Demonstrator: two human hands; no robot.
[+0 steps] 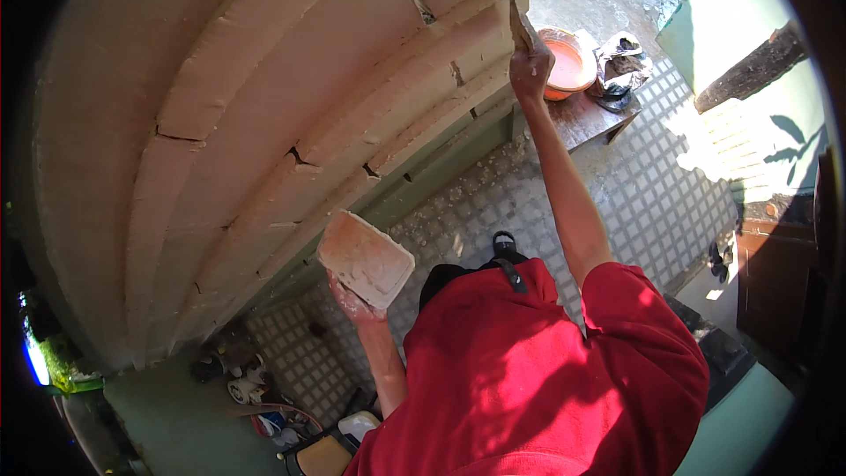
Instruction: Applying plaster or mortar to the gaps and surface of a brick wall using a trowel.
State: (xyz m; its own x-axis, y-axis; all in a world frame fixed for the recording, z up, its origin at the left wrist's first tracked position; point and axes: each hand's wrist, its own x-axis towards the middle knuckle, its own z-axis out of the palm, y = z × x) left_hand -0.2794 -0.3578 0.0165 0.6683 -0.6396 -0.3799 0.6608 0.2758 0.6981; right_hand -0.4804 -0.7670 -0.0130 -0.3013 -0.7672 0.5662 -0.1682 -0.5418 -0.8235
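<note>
My left hand (354, 301) is wrapped round a shallow rectangular tub (368, 257), tilted, with pale plaster-like paste smeared in it. White residue marks the fingers. High up at the far right end of the wall, my right hand (532, 72) grips a thin, flat, scraper-like tool (520, 28). Its blade reaches up to the wall's corner edge; whether it touches cannot be made out. The pale pinkish wall (344, 62) has raised horizontal bands with several dark gaps and cracks at their joints.
An orange basin (568, 63) of pinkish contents and a crumpled plastic bag (622, 66) stand on a low wooden bench (592, 118) beyond my right arm. Patterned tiles (648, 176) cover the floor. Assorted items (247, 379) lie at lower left. A brown cabinet (775, 273) stands right.
</note>
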